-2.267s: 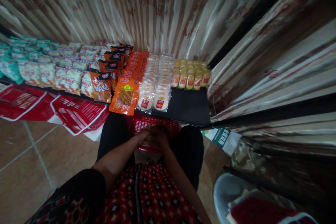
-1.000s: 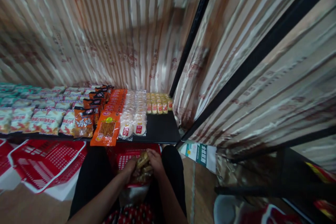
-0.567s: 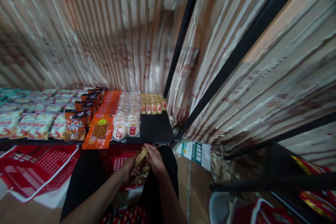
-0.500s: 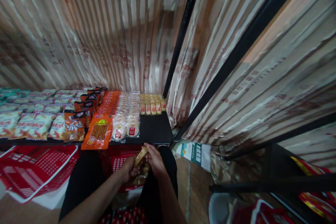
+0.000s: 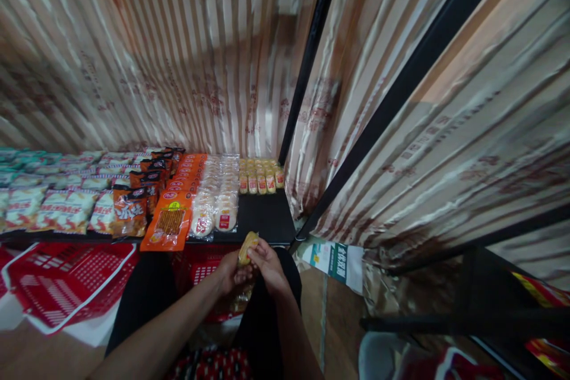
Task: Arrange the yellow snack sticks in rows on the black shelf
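Between my hands, above my lap and just in front of the shelf edge, is a small yellow wrapped snack point(image 5: 247, 247), tilted upward. My right hand point(image 5: 267, 264) pinches its right side with thumb and fingers. My left hand point(image 5: 232, 273) is closed around its lower left side. Beneath my hands, a red basket point(image 5: 202, 273) holds more clear-wrapped pieces, partly hidden. Similar yellow snacks with red labels point(image 5: 258, 183) stand in rows at the shelf's back right corner. Left of them lie clear packs of round white crackers point(image 5: 226, 217).
The black shelf point(image 5: 262, 217) also carries orange stick-snack bags point(image 5: 167, 222), brown-orange bags point(image 5: 129, 211) and white bags point(image 5: 66, 211). A second red basket point(image 5: 75, 285) sits at lower left. Black posts point(image 5: 307, 71) frame the corner; a printed sheet point(image 5: 333, 261) lies on the floor.
The yellow snack has risen slightly toward the shelf edge and turned so its broader side shows. My hands have moved up a little with it, and the view has shifted slightly.
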`<state>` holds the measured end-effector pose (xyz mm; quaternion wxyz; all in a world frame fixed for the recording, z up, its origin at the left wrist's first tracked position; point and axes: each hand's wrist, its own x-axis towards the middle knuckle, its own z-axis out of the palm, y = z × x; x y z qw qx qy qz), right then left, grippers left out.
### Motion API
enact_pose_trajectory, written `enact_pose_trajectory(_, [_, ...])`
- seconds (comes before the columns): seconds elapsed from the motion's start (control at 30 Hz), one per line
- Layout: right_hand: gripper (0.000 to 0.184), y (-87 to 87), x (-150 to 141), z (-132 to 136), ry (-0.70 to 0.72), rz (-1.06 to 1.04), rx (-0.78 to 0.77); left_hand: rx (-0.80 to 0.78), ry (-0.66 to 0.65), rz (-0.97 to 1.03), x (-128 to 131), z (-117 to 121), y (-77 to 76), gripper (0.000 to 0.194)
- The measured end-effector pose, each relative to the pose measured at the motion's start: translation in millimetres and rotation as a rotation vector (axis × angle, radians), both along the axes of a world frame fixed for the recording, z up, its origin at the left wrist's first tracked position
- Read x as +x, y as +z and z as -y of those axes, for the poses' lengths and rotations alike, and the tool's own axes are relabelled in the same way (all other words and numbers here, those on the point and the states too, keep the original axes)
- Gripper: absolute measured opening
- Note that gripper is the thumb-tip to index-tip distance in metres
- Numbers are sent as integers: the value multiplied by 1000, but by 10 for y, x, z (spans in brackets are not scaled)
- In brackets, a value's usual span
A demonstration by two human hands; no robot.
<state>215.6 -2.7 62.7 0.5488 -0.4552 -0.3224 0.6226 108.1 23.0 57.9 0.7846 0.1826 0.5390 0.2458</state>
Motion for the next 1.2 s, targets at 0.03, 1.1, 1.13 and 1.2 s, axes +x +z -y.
enact_pose_trajectory(0.03, [51, 8, 20, -22, -16, 4, 3, 25, 13, -33, 18, -7, 35, 28])
enact_pose_trajectory(1.1, [55, -69, 390, -587, -370, 1042, 27, 927, -171, -658, 609, -699, -22, 21])
enact_pose_trajectory(1.13, [55, -105, 399, -590, -372, 1037, 25, 929, -170, -667, 631, -725, -13, 22])
enact_pose_trajectory(1.2, [56, -168, 416, -602, -377, 1006, 36, 930, -178, -692, 676, -780, 17, 23])
